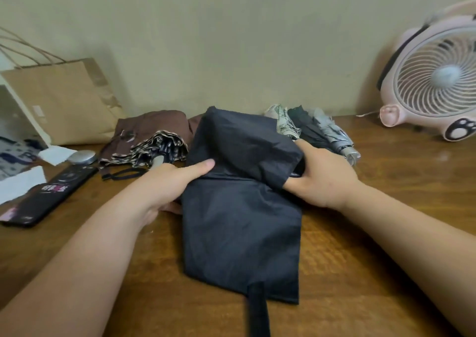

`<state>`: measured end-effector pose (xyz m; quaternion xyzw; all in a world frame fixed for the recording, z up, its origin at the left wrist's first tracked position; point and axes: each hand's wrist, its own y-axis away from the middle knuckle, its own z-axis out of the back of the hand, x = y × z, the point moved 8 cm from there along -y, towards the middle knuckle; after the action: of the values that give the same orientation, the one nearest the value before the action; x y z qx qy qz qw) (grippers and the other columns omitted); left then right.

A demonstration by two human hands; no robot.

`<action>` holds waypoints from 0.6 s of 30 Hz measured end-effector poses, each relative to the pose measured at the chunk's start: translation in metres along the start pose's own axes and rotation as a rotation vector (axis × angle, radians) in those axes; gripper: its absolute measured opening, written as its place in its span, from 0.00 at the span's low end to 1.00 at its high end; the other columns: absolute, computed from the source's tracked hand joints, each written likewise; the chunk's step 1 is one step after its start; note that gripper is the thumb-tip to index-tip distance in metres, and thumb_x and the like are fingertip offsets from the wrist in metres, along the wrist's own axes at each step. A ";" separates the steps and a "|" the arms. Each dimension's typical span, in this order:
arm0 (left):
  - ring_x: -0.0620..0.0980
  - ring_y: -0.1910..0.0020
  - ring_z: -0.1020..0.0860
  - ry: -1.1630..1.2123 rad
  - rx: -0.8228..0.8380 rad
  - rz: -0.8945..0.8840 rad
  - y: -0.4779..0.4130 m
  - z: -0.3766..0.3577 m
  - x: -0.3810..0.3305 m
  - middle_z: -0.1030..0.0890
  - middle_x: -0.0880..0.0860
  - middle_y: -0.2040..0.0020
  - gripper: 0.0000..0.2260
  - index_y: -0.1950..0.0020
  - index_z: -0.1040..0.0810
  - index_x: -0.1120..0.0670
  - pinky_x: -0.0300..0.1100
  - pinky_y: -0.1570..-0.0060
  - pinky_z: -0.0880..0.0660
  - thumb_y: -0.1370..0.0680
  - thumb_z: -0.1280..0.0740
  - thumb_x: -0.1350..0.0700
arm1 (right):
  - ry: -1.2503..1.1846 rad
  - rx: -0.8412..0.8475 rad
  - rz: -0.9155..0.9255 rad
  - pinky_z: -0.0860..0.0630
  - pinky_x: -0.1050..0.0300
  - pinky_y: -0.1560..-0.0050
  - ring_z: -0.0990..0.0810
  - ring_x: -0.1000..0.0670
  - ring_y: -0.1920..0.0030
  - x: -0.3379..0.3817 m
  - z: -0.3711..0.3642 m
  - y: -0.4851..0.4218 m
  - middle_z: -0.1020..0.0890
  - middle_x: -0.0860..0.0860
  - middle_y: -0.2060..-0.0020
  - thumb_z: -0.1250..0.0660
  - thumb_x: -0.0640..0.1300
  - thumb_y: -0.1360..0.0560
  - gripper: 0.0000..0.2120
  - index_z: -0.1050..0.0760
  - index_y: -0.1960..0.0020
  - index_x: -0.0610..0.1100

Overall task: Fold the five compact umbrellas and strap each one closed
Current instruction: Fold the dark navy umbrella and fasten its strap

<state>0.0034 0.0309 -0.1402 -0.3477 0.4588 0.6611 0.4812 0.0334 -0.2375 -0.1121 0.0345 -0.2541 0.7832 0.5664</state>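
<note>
Black umbrella (242,220): left hand (171,182) and right hand (325,179) grip its side edges.

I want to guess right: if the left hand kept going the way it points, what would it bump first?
The left hand holds the dark umbrella, so it would probably push into that umbrella's raised fold first. Beyond lies the right hand; depth is unclear.

Legible text: none. Black case (49,195) left of the dark umbrella (242,208): pink-white print, too blurred. Paper bag (64,99), farther left: label unreadable.
</note>
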 end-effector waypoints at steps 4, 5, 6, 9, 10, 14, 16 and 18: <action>0.62 0.49 0.14 0.106 0.144 0.093 0.014 -0.004 0.000 0.14 0.57 0.44 0.33 0.33 0.23 0.47 0.61 0.50 0.18 0.31 0.32 0.27 | -0.121 -0.077 -0.096 0.22 0.51 0.55 0.17 0.51 0.64 -0.009 0.015 0.005 0.17 0.54 0.71 0.36 0.68 0.33 0.20 0.34 0.54 0.54; 0.63 0.47 0.15 0.138 0.214 0.136 0.018 -0.010 0.002 0.15 0.57 0.41 0.36 0.30 0.25 0.45 0.61 0.49 0.18 0.31 0.36 0.25 | -0.140 -0.086 -0.113 0.23 0.52 0.56 0.18 0.53 0.65 -0.010 0.018 0.006 0.17 0.54 0.72 0.35 0.68 0.33 0.20 0.33 0.53 0.53; 0.62 0.44 0.15 0.202 0.272 0.164 0.026 -0.017 0.001 0.16 0.56 0.39 0.36 0.29 0.24 0.45 0.60 0.45 0.20 0.30 0.38 0.24 | -0.150 -0.099 -0.119 0.24 0.53 0.58 0.18 0.53 0.65 -0.010 0.020 0.007 0.16 0.53 0.70 0.34 0.68 0.32 0.21 0.32 0.51 0.53; 0.56 0.42 0.16 0.487 0.271 0.109 0.036 -0.036 -0.010 0.15 0.55 0.40 0.28 0.38 0.15 0.50 0.54 0.36 0.25 0.24 0.37 0.32 | -0.160 -0.097 -0.099 0.27 0.54 0.60 0.17 0.52 0.64 -0.007 0.021 0.006 0.16 0.53 0.66 0.35 0.70 0.34 0.23 0.31 0.52 0.53; 0.55 0.47 0.14 0.547 0.244 0.071 0.038 -0.043 -0.015 0.13 0.55 0.44 0.22 0.47 0.11 0.51 0.52 0.38 0.24 0.22 0.36 0.36 | -0.151 -0.082 -0.080 0.27 0.54 0.60 0.17 0.52 0.65 -0.004 0.020 0.006 0.17 0.54 0.69 0.35 0.71 0.34 0.23 0.32 0.53 0.54; 0.49 0.68 0.15 0.703 0.161 -0.112 0.031 -0.048 -0.022 0.14 0.52 0.66 0.28 0.79 0.18 0.48 0.53 0.42 0.22 0.17 0.36 0.54 | -0.205 0.085 0.016 0.21 0.51 0.59 0.18 0.51 0.75 0.002 0.011 0.005 0.19 0.61 0.75 0.32 0.62 0.30 0.14 0.33 0.53 0.57; 0.51 0.65 0.14 0.726 0.167 -0.113 0.023 -0.049 -0.017 0.13 0.54 0.62 0.24 0.73 0.14 0.51 0.54 0.44 0.19 0.18 0.37 0.56 | -0.262 0.132 0.070 0.20 0.49 0.61 0.18 0.51 0.74 0.004 0.009 0.003 0.17 0.58 0.71 0.33 0.63 0.30 0.17 0.31 0.48 0.56; 0.52 0.64 0.14 0.761 0.170 -0.139 0.015 -0.042 -0.012 0.13 0.54 0.61 0.20 0.69 0.12 0.52 0.53 0.55 0.16 0.19 0.36 0.58 | -0.231 0.137 0.154 0.19 0.47 0.54 0.15 0.52 0.62 0.006 0.008 0.002 0.15 0.56 0.59 0.34 0.66 0.31 0.25 0.29 0.41 0.52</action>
<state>-0.0068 -0.0142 -0.1399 -0.5571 0.6329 0.4104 0.3474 0.0278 -0.2361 -0.1036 0.1433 -0.2654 0.8306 0.4680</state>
